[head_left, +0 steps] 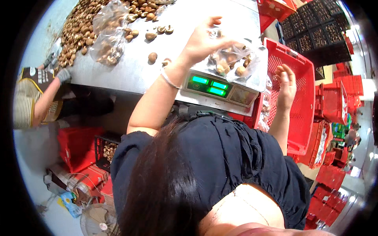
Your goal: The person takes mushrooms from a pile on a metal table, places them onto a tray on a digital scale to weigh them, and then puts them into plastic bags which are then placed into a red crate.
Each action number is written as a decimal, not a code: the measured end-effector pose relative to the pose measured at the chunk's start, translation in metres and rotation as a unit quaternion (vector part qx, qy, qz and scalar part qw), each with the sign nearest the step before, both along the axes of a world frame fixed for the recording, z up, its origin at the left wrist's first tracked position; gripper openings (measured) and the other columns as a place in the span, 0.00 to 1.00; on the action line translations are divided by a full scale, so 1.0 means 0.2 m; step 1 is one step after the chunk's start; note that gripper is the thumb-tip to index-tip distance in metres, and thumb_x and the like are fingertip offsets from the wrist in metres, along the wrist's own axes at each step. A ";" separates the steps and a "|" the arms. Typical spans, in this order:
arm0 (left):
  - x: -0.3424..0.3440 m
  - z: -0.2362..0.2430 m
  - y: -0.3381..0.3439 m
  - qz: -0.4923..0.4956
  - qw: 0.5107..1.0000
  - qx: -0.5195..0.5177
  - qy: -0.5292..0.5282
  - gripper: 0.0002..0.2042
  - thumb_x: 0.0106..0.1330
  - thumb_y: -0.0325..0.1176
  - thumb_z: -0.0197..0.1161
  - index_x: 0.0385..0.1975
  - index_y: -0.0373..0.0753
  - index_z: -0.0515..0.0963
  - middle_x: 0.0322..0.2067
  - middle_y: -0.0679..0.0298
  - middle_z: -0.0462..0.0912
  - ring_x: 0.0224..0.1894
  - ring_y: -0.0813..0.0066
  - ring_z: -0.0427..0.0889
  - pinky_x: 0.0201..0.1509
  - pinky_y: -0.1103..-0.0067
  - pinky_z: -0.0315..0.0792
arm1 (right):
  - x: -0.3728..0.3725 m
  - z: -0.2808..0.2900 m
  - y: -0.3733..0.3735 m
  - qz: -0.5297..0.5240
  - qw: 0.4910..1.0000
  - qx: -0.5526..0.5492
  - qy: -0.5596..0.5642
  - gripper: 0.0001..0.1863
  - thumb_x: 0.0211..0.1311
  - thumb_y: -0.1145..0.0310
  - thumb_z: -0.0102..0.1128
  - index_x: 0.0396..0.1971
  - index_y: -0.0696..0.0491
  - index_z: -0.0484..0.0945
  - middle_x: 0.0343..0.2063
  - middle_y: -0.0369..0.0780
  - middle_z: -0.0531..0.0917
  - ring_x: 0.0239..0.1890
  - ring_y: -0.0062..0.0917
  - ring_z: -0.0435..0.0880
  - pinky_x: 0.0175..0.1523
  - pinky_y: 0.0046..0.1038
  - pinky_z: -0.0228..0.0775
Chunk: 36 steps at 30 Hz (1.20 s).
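My left hand (202, 41) is raised over the steel scale's pan, fingers bent and apart, with its thumb near the top of a clear plastic bag of brown mushrooms (232, 63); I see no firm grip. The bag rests on the scale (208, 84), whose front shows three green displays. My right hand (286, 84) hangs to the right of the scale over a red perforated crate (297, 118), fingers loosely curled and apart, holding nothing. Filled bags (266, 106) lie inside that crate.
Loose mushrooms (80, 31) and bagged ones (106, 53) lie on the steel table (169, 11). A co-worker's gloved hand (63, 75) is at its left edge. Red crates (76, 149) and a fan (100, 218) are lower left; black crates (315, 29) and more red ones stand right.
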<state>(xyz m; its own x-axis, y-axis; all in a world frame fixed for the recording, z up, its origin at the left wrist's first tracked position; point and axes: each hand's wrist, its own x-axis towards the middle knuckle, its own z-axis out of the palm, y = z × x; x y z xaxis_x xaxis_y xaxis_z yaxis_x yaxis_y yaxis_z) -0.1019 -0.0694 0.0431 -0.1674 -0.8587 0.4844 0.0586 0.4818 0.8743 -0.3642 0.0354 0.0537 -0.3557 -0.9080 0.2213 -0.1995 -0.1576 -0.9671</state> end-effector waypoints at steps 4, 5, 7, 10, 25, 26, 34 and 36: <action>-0.28 -0.17 0.04 0.101 0.932 -0.186 -0.293 0.24 0.41 0.43 0.69 0.34 0.33 0.75 0.32 0.51 0.74 0.46 0.55 0.67 0.55 0.67 0.58 | 0.12 -0.18 -0.14 0.043 0.941 -0.022 0.336 0.21 0.57 0.66 0.55 0.48 0.60 0.69 0.41 0.41 0.76 0.45 0.25 0.74 0.49 0.23 0.64; -0.29 -0.17 0.04 0.074 0.945 -0.158 -0.276 0.21 0.43 0.43 0.68 0.32 0.33 0.75 0.30 0.53 0.74 0.45 0.58 0.69 0.53 0.68 0.60 | 0.13 -0.17 -0.19 0.073 0.966 0.030 0.244 0.18 0.57 0.66 0.55 0.45 0.60 0.71 0.39 0.41 0.77 0.44 0.24 0.74 0.49 0.23 0.64; -0.29 -0.16 -0.02 0.026 0.965 -0.104 -0.241 0.17 0.47 0.41 0.65 0.28 0.33 0.76 0.27 0.56 0.76 0.41 0.63 0.72 0.48 0.71 0.65 | 0.16 -0.13 -0.23 0.103 0.991 0.020 0.085 0.12 0.59 0.69 0.51 0.36 0.61 0.77 0.35 0.39 0.79 0.39 0.21 0.76 0.48 0.21 0.64; -0.16 0.02 0.02 -0.128 0.972 0.191 0.050 0.12 0.53 0.37 0.61 0.25 0.32 0.76 0.26 0.60 0.77 0.31 0.74 0.75 0.37 0.79 0.69 | 0.02 -0.08 -0.22 0.172 0.980 -0.016 -0.099 0.10 0.55 0.74 0.51 0.37 0.60 0.76 0.35 0.40 0.79 0.39 0.21 0.75 0.47 0.21 0.65; 0.12 0.12 0.01 -0.146 0.958 0.247 0.013 0.25 0.60 0.25 0.52 0.59 0.35 0.56 0.24 0.61 0.76 0.22 0.81 0.73 0.27 0.85 0.70 | 0.30 -0.20 -0.49 0.337 0.777 0.002 0.532 0.13 0.54 0.61 0.52 0.37 0.49 0.79 0.47 0.43 0.74 0.56 0.36 0.64 0.57 0.38 0.55; 0.13 0.11 0.01 -0.138 0.958 0.250 0.008 0.25 0.60 0.25 0.52 0.59 0.34 0.56 0.25 0.61 0.76 0.22 0.81 0.73 0.28 0.85 0.70 | 0.26 -0.17 -0.45 0.331 0.801 0.041 0.497 0.12 0.54 0.62 0.53 0.35 0.50 0.80 0.45 0.44 0.75 0.55 0.37 0.66 0.57 0.37 0.56; 0.09 0.10 -0.06 -0.122 0.968 0.214 -0.047 0.28 0.59 0.25 0.54 0.60 0.33 0.53 0.32 0.60 0.74 0.26 0.83 0.73 0.30 0.87 0.69 | 0.02 -0.09 -0.48 0.155 0.959 0.129 0.199 0.11 0.58 0.71 0.51 0.39 0.56 0.77 0.33 0.37 0.81 0.36 0.18 0.77 0.44 0.22 0.68; 0.10 0.13 -0.06 -0.092 0.971 0.193 -0.111 0.28 0.59 0.26 0.55 0.60 0.35 0.53 0.33 0.60 0.74 0.26 0.84 0.72 0.28 0.88 0.69 | 0.15 -0.03 -0.47 0.178 0.965 0.124 0.145 0.11 0.59 0.71 0.50 0.40 0.56 0.77 0.34 0.37 0.80 0.37 0.17 0.76 0.44 0.22 0.68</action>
<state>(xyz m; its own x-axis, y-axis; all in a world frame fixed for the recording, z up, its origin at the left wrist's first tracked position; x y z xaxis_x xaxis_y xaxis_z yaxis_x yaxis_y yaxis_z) -0.0810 -0.0823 0.0694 -0.3982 -0.9149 0.0668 -0.0973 0.1145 0.9887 -0.3347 -0.0586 0.0469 0.0326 -0.9992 0.0246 -0.4427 -0.0365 -0.8959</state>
